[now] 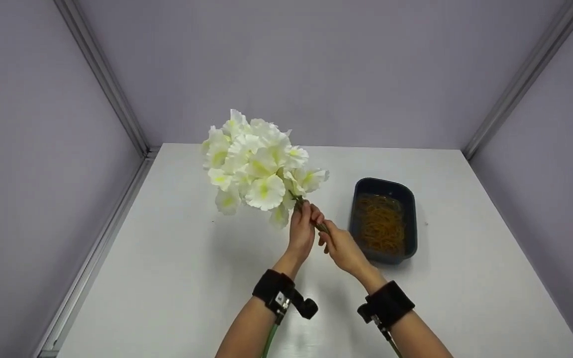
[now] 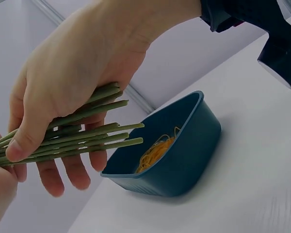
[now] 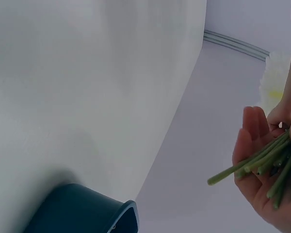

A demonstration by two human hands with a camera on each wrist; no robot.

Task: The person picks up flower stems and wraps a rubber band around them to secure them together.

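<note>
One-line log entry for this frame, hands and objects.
left hand: grips flower stems | right hand: holds stem ends | bouquet: lifted above table | blue tub: rubber bands inside, untouched

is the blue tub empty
No, the blue tub holds a tangle of orange-yellow rubber bands, plain in the head view.

Flower bunch (image 1: 259, 166): above the counter (image 1: 177, 278), left of centre — heads up and left, stems (image 2: 82, 136) down and right.
Left hand (image 1: 301, 231): on the stems, just under the heads.
Right hand (image 1: 342, 247): just right of the left, lower on the stems.
Tub (image 1: 385, 219): on the counter, right of both hands — rubber bands (image 1: 381, 223) inside.
</note>
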